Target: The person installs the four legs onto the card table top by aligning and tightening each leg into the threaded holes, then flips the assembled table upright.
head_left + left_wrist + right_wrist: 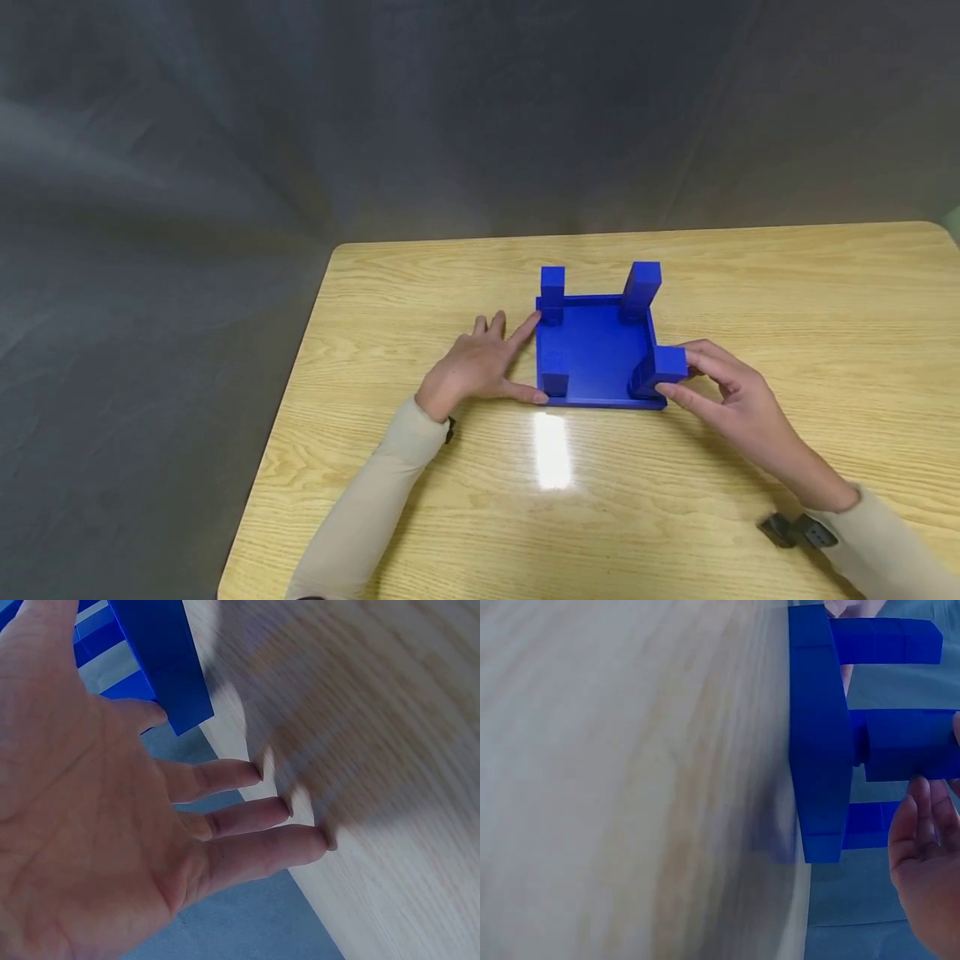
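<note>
A blue square panel [597, 350] with a raised rim lies on the tabletop, with blue block-shaped legs standing up at its corners. My right hand [738, 408] pinches the near right leg [670, 363] between thumb and fingers. In the right wrist view, a narrower neck shows between this leg [911, 744] and the panel [821, 742]. My left hand [480, 362] is spread beside the panel's left side, its thumb and index fingertip at the rim. The left wrist view shows the other fingers of the left hand [97, 802] extended, holding nothing.
The light wooden table [360, 350] has a far edge behind the panel and a left edge beyond the left arm. A dark grey cloth [487, 117] hangs behind the table and down its left side. Small dark devices [798, 531] sit at the right wrist.
</note>
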Demonstrator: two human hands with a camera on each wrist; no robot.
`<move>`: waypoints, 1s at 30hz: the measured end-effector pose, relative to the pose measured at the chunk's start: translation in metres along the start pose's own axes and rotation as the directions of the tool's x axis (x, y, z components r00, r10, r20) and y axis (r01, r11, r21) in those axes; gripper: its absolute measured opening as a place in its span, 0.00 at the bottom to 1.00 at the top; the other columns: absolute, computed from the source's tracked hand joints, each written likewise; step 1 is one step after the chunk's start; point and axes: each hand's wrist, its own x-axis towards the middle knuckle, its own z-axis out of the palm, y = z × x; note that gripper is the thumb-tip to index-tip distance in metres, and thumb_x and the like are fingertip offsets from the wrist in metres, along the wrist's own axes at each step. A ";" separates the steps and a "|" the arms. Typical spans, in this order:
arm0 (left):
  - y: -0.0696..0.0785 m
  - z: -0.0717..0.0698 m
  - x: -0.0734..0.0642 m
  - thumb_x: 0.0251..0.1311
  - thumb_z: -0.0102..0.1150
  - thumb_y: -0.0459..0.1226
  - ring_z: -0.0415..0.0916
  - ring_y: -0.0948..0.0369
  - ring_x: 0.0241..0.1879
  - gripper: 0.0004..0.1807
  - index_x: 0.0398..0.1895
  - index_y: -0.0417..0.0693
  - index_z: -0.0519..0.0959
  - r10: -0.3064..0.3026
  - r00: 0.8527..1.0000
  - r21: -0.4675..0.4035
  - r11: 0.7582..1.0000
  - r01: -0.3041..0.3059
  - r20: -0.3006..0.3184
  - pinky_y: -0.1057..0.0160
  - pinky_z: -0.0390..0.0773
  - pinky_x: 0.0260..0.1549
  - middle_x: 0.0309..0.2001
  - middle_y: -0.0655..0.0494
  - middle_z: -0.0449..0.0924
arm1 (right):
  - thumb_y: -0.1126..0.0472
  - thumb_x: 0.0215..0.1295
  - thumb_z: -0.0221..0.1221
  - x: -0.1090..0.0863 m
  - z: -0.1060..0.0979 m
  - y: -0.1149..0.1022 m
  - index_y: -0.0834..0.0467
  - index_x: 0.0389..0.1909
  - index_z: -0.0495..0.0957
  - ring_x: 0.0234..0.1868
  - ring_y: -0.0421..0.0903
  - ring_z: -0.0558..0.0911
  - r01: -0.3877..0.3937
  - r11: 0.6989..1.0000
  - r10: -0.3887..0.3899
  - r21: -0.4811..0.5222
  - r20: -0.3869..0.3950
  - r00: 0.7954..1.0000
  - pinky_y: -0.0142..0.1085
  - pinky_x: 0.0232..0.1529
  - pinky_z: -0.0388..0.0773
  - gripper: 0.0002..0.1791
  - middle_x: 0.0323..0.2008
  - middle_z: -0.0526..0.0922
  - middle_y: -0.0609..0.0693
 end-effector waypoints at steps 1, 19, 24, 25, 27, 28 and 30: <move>0.000 0.000 0.000 0.56 0.62 0.80 0.65 0.45 0.59 0.71 0.91 0.68 0.33 -0.001 1.000 0.000 1.000 0.001 0.001 0.57 0.76 0.33 0.84 0.32 0.51 | 0.88 0.57 0.69 0.000 0.000 0.000 0.65 0.59 0.87 0.54 0.43 0.82 0.010 1.000 -0.010 -0.010 0.004 1.000 0.28 0.54 0.78 0.29 0.52 0.86 0.53; 0.001 -0.001 0.000 0.57 0.62 0.79 0.65 0.41 0.64 0.71 0.91 0.68 0.32 -0.005 1.000 -0.006 1.000 0.005 0.015 0.52 0.79 0.39 0.84 0.31 0.49 | 0.90 0.46 0.73 0.003 0.004 0.001 0.62 0.52 0.88 0.42 0.41 0.80 0.105 0.993 -0.106 -0.057 -0.024 0.994 0.25 0.44 0.77 0.32 0.45 0.82 0.49; 0.001 -0.001 0.000 0.57 0.62 0.80 0.65 0.44 0.59 0.71 0.91 0.67 0.32 -0.001 1.000 0.006 1.000 0.001 0.012 0.56 0.77 0.34 0.84 0.31 0.50 | 0.88 0.44 0.76 0.003 0.005 0.001 0.61 0.51 0.88 0.39 0.42 0.79 0.091 0.993 -0.094 -0.074 -0.033 0.995 0.26 0.42 0.77 0.33 0.43 0.81 0.48; 0.001 -0.001 0.000 0.57 0.62 0.79 0.65 0.44 0.60 0.71 0.91 0.68 0.32 -0.001 1.000 0.005 1.000 0.001 0.013 0.56 0.76 0.34 0.84 0.31 0.49 | 0.87 0.44 0.77 0.003 0.005 0.000 0.60 0.52 0.88 0.39 0.42 0.79 0.085 0.993 -0.088 -0.078 -0.035 0.996 0.26 0.42 0.76 0.33 0.43 0.80 0.47; 0.001 -0.001 0.000 0.58 0.61 0.79 0.65 0.43 0.61 0.71 0.91 0.68 0.31 -0.001 1.000 0.005 1.000 0.001 0.016 0.56 0.76 0.34 0.84 0.31 0.49 | 0.86 0.43 0.79 0.004 0.005 0.000 0.60 0.53 0.88 0.38 0.42 0.78 0.077 0.993 -0.080 -0.088 -0.036 0.996 0.26 0.41 0.76 0.34 0.42 0.80 0.46; 0.001 -0.001 0.000 0.58 0.61 0.79 0.65 0.42 0.62 0.71 0.91 0.68 0.31 -0.001 1.000 0.005 1.000 0.001 0.016 0.56 0.77 0.34 0.84 0.31 0.49 | 0.85 0.43 0.79 0.004 0.005 0.000 0.60 0.54 0.88 0.38 0.42 0.78 0.073 0.993 -0.077 -0.094 -0.034 0.996 0.26 0.41 0.76 0.34 0.42 0.81 0.46; 0.001 -0.001 0.000 0.57 0.62 0.79 0.65 0.42 0.62 0.71 0.91 0.68 0.31 0.001 1.000 0.007 1.000 -0.001 0.014 0.56 0.77 0.34 0.84 0.31 0.49 | 0.83 0.44 0.81 0.005 0.006 0.000 0.59 0.56 0.88 0.37 0.42 0.78 0.064 0.992 -0.067 -0.106 -0.028 0.997 0.26 0.40 0.76 0.35 0.43 0.82 0.45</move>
